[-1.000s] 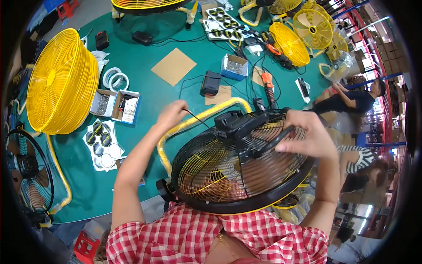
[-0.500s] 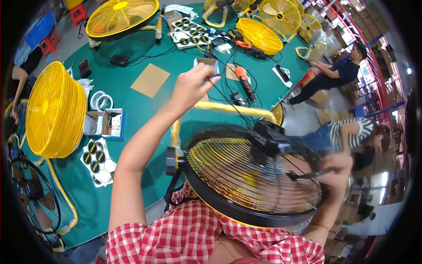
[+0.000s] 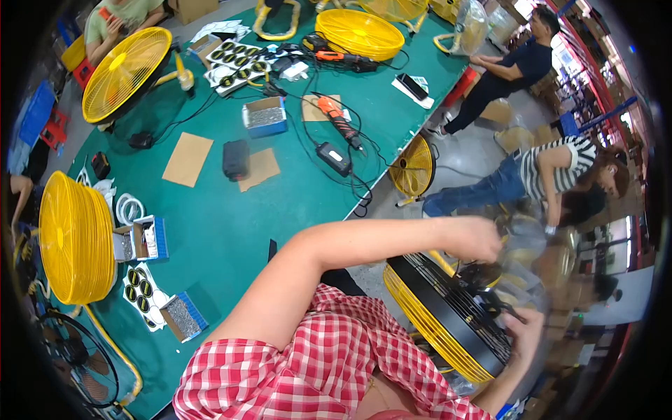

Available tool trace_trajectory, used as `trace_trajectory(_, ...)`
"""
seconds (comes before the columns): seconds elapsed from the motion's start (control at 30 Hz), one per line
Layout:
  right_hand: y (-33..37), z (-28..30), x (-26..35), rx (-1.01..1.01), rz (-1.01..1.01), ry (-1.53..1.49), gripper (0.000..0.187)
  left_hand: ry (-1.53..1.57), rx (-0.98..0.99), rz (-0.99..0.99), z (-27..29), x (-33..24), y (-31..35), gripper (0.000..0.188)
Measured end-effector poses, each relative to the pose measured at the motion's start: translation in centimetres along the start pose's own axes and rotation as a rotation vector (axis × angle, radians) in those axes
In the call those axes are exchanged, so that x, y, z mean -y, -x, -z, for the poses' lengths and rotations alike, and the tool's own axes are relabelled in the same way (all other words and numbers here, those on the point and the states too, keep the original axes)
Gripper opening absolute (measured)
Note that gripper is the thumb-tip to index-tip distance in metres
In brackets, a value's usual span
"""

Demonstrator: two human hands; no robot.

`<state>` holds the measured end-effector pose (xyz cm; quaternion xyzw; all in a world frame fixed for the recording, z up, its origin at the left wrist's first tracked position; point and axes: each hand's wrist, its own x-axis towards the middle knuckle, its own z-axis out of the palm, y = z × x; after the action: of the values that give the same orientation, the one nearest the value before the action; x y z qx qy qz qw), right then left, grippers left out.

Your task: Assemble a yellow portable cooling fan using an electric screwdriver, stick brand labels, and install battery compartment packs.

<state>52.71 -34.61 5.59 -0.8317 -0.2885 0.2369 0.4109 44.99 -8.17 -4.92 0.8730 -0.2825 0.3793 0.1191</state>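
A black and yellow fan (image 3: 448, 315) is tilted on its side off the table's right edge, its yellow front grille toward my body and its black rear grille facing right. My right hand (image 3: 523, 334) is closed on its rear side, at a black part there. My left arm stretches across to the right. Past the fan's upper edge, my left hand (image 3: 472, 239) is curled and blurred, close to a yellow tube (image 3: 442, 263); what it may hold is hidden.
On the green table (image 3: 217, 231) lie a black battery-like block (image 3: 236, 159), an orange screwdriver (image 3: 339, 119) with cords, and boxes of small parts (image 3: 183, 318). Stacked yellow grilles (image 3: 73, 238) stand at left. A person in a striped top (image 3: 553, 168) bends at right.
The fan has swung right, off the table side and away from in front of my chest. My left hand has crossed from above the table to the far right. The view has turned right.
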Motion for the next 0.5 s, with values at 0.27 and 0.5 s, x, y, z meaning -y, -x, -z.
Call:
trace_trajectory(0.27, -14.9, -8.7, -22.1, 0.263, -0.400, -0.052, 0.028, 0.403, 0.096, 0.803, -9.0, 3.2, 10.6, 0.034)
trace_trajectory(0.5, -25.3, -21.8, -38.6, 0.230, -0.523, -0.178, 0.031, -0.274, -0.094, 1.582, -7.2, 1.4, 26.6, 0.022)
